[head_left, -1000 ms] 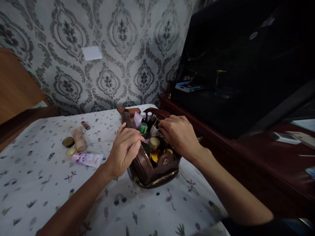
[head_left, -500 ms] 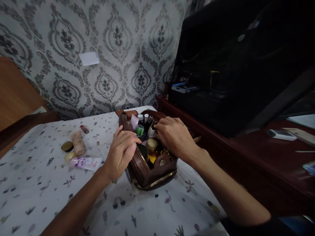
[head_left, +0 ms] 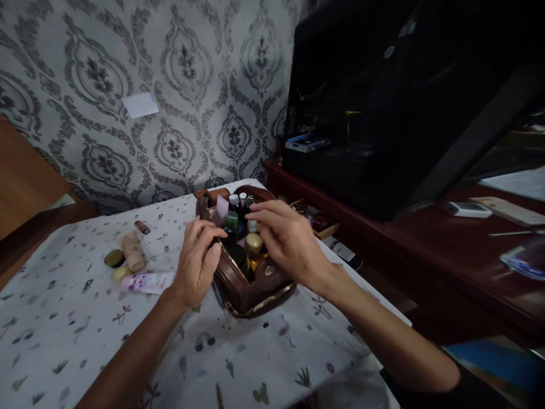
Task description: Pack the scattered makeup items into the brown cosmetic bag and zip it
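Note:
A brown leather cosmetic bag (head_left: 255, 298) with a gold zipper stands unzipped on the cloth, packed with small bottles and jars. My left hand (head_left: 196, 258) grips its left rim, fingers curled over the edge. Above the right side of the bag is my right hand (head_left: 289, 241), fingers stretched out over the contents; its thumb is partly hidden. Near the fingertips sit a green-capped bottle (head_left: 231, 220), a jar with a pale gold lid (head_left: 254, 243) and a white-capped bottle (head_left: 234, 200). A pale pink tube (head_left: 222, 207) pokes up at the back left.
On the patterned tablecloth (head_left: 63, 335) at left lie a beige tube (head_left: 133, 251), a purple-and-white tube (head_left: 147, 282), a dark round lid (head_left: 114, 258), a yellowish round item (head_left: 120, 275) and a small red item (head_left: 142, 227). A large black television (head_left: 361, 113) stands on a dark red cabinet at right.
My right hand has lifted slightly and its fingers have straightened over the bag. My left hand stays at the rim. The view has turned a little to the right.

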Demonstrator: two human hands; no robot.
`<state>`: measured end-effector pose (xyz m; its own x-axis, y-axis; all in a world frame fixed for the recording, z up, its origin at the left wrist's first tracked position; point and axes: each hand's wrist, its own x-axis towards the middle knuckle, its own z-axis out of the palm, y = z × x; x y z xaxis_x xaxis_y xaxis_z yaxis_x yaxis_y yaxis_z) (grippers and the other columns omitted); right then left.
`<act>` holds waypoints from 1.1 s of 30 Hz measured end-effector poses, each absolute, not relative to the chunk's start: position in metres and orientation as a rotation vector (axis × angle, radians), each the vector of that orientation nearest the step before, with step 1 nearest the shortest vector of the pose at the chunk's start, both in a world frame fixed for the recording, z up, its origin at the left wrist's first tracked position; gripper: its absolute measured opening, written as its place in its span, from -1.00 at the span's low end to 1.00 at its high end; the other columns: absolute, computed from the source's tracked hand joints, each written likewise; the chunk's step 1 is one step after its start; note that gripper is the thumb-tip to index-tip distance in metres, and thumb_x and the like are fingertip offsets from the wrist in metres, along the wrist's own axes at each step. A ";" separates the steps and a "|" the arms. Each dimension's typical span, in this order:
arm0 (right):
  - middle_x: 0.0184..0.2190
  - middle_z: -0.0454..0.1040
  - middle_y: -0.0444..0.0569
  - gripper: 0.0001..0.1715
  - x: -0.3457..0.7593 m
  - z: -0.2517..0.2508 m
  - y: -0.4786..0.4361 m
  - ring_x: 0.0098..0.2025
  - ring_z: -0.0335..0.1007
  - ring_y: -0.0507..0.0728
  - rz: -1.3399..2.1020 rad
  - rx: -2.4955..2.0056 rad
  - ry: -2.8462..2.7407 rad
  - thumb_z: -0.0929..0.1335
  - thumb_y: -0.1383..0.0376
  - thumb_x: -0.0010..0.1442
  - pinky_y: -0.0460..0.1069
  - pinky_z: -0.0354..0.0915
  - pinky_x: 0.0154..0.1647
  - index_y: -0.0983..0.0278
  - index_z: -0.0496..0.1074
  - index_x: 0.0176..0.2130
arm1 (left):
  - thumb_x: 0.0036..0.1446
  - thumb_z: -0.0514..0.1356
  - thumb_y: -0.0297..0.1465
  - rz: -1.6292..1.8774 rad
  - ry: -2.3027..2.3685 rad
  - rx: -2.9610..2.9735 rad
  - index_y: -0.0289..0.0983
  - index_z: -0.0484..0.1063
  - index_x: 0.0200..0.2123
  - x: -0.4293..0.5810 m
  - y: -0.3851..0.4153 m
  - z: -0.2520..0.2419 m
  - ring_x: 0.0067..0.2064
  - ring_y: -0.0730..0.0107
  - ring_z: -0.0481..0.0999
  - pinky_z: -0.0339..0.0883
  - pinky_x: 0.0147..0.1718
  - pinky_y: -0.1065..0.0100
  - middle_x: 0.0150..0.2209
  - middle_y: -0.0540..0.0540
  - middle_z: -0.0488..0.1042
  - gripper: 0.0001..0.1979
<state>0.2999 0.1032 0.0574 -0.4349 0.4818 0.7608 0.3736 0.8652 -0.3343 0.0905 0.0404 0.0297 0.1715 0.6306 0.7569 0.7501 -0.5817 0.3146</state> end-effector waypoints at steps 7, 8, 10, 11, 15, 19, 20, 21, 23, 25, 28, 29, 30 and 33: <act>0.02 0.57 0.17 -0.50 0.284 0.065 0.112 0.08 0.52 0.21 0.619 -0.708 -2.214 0.22 0.47 0.31 0.11 0.41 0.10 0.40 0.37 0.20 | 0.48 -0.19 -0.08 -1.395 -1.412 -2.242 -0.21 0.35 -0.10 0.094 0.040 0.028 0.09 0.16 0.32 0.25 0.13 0.07 -0.05 -0.18 0.29 -0.56; 0.02 0.57 0.17 -0.51 0.283 0.065 0.113 0.09 0.52 0.20 0.637 -0.704 -2.237 0.21 0.49 0.30 0.11 0.40 0.11 0.40 0.38 0.18 | 0.48 -0.20 -0.07 -1.399 -1.413 -2.251 -0.20 0.35 -0.09 0.095 0.040 0.029 0.10 0.16 0.32 0.25 0.13 0.07 -0.05 -0.17 0.30 -0.56; 0.07 0.55 0.16 -0.50 0.281 0.066 0.114 0.10 0.50 0.17 0.661 -0.662 -2.268 0.21 0.53 0.28 0.10 0.39 0.12 0.38 0.41 0.16 | 0.47 -0.20 -0.06 -1.406 -1.416 -2.267 -0.20 0.35 -0.08 0.096 0.040 0.029 0.10 0.16 0.32 0.25 0.14 0.07 -0.05 -0.17 0.30 -0.55; 0.09 0.54 0.15 -0.48 0.280 0.066 0.114 0.11 0.50 0.16 0.670 -0.635 -2.272 0.21 0.54 0.27 0.09 0.39 0.11 0.36 0.42 0.15 | 0.47 -0.21 -0.06 -1.407 -1.421 -2.277 -0.20 0.36 -0.08 0.096 0.041 0.029 0.11 0.16 0.32 0.25 0.14 0.07 -0.05 -0.17 0.31 -0.54; 0.12 0.52 0.14 -0.44 0.280 0.066 0.115 0.08 0.50 0.14 0.718 -0.586 -2.244 0.21 0.56 0.22 0.06 0.43 0.05 0.36 0.41 0.16 | 0.48 -0.20 -0.07 -1.424 -1.435 -2.310 -0.21 0.38 -0.07 0.097 0.042 0.031 0.12 0.17 0.32 0.24 0.14 0.10 -0.04 -0.18 0.32 -0.53; 0.09 0.53 0.11 -0.49 0.279 0.060 0.120 0.02 0.54 0.14 0.784 -0.624 -2.177 0.21 0.52 0.24 0.07 0.46 0.03 0.31 0.44 0.12 | 0.48 -0.19 -0.07 -1.427 -1.400 -2.348 -0.23 0.37 -0.02 0.096 0.041 0.033 0.11 0.17 0.34 0.24 0.16 0.11 -0.02 -0.19 0.36 -0.53; 0.08 0.54 0.10 -0.50 0.278 0.059 0.121 0.01 0.54 0.14 0.789 -0.637 -2.161 0.21 0.51 0.24 0.08 0.47 0.02 0.30 0.44 0.11 | 0.48 -0.19 -0.06 -1.428 -1.386 -2.361 -0.24 0.35 0.01 0.095 0.041 0.033 0.12 0.17 0.35 0.24 0.17 0.11 -0.01 -0.20 0.37 -0.53; 0.07 0.54 0.10 -0.50 0.278 0.057 0.122 0.00 0.55 0.15 0.787 -0.650 -2.155 0.22 0.50 0.24 0.09 0.47 0.02 0.29 0.44 0.11 | 0.48 -0.18 -0.06 -1.430 -1.373 -2.374 -0.25 0.33 0.06 0.093 0.040 0.032 0.14 0.17 0.35 0.23 0.19 0.11 0.02 -0.21 0.37 -0.53; 0.05 0.55 0.10 -0.51 0.277 0.055 0.124 0.00 0.55 0.17 0.766 -0.663 -2.155 0.23 0.49 0.24 0.10 0.48 0.02 0.29 0.44 0.11 | 0.48 -0.15 -0.07 -1.427 -1.367 -2.382 -0.27 0.25 0.17 0.086 0.037 0.029 0.21 0.18 0.33 0.20 0.24 0.12 0.10 -0.26 0.35 -0.52; 0.04 0.56 0.09 -0.51 0.276 0.053 0.126 0.01 0.56 0.17 0.747 -0.655 -2.159 0.23 0.48 0.24 0.10 0.47 0.04 0.28 0.44 0.11 | 0.48 -0.13 -0.08 -1.386 -1.416 -2.370 -0.28 0.16 0.26 0.074 0.033 0.024 0.29 0.17 0.28 0.16 0.29 0.10 0.20 -0.30 0.30 -0.51; 0.00 0.58 0.08 -0.53 0.276 0.051 0.126 0.02 0.56 0.18 0.730 -0.639 -2.146 0.25 0.46 0.26 0.14 0.46 0.10 0.28 0.43 0.12 | 0.47 -0.13 -0.09 -1.183 -1.607 -2.325 -0.28 0.12 0.30 0.045 0.029 0.013 0.34 0.14 0.24 0.12 0.33 0.03 0.27 -0.34 0.26 -0.48; -0.01 0.58 0.08 -0.54 0.277 0.051 0.125 0.03 0.56 0.20 0.717 -0.640 -2.139 0.25 0.44 0.26 0.15 0.46 0.11 0.28 0.43 0.13 | 0.47 -0.13 -0.08 -1.078 -1.692 -2.296 -0.28 0.14 0.30 0.031 0.028 0.009 0.36 0.11 0.23 0.10 0.34 0.00 0.29 -0.34 0.26 -0.48; -0.01 0.59 0.08 -0.54 0.277 0.051 0.123 0.04 0.55 0.22 0.698 -0.646 -2.131 0.26 0.43 0.27 0.17 0.46 0.09 0.27 0.42 0.13 | 0.46 -0.12 -0.08 -0.963 -1.781 -2.256 -0.28 0.17 0.29 0.017 0.027 0.006 0.37 0.08 0.21 0.06 0.35 -0.04 0.31 -0.35 0.26 -0.47; 0.01 0.57 0.09 -0.58 0.277 0.058 0.105 0.03 0.55 0.26 0.562 -0.660 -2.077 0.28 0.38 0.30 0.17 0.51 -0.01 0.22 0.44 0.13 | 0.45 -0.12 -0.06 -0.623 -2.058 -2.111 -0.28 0.18 0.32 -0.032 0.024 -0.004 0.46 -0.01 0.07 -0.08 0.39 -0.17 0.40 -0.35 0.16 -0.44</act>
<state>0.2774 0.1054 0.0576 -0.4886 0.6350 0.5984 0.2464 0.7584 -0.6035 -0.0320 0.0240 -0.0038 -0.0142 0.9264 0.3763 0.9795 -0.0628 0.1916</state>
